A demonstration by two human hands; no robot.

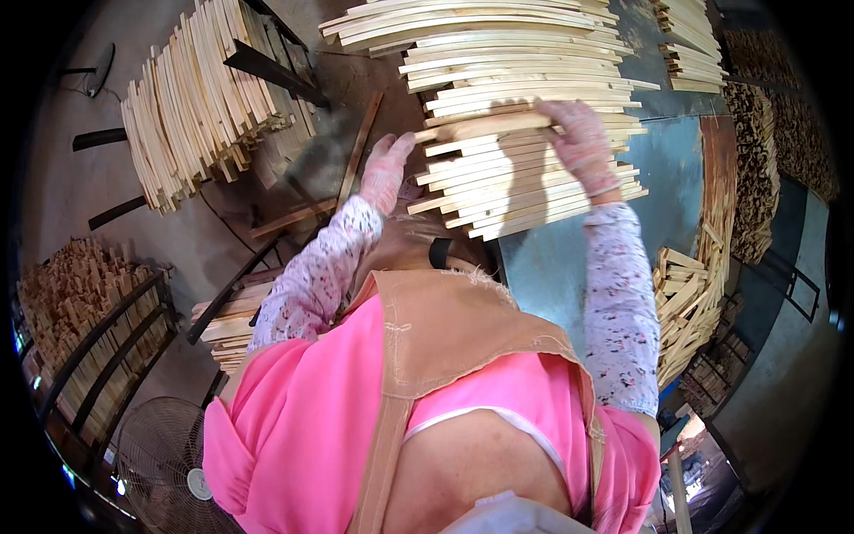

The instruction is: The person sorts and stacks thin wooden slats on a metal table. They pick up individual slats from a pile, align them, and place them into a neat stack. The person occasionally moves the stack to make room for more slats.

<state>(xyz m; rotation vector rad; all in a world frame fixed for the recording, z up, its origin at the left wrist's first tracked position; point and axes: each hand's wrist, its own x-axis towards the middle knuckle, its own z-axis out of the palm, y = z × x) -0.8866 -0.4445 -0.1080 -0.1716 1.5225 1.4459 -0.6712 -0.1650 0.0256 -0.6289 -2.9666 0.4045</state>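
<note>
gloved left hand point(385, 169) and right hand point(583, 142): gripping opposite ends of one pale wooden slat point(485, 125), level atop near stack of slats point(525, 182), keeping edges flush; further slat pile point(200, 107) far left.

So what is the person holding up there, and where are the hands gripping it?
A pale wooden slat at the stack, gripped at its two ends: left hand on the left end, right hand on the right.

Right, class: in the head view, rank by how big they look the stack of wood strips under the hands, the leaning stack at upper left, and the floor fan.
1. Stack of wood strips under the hands
2. Leaning stack, nearly as big, and farther away, so unsure
3. Floor fan, partly cut off
</note>
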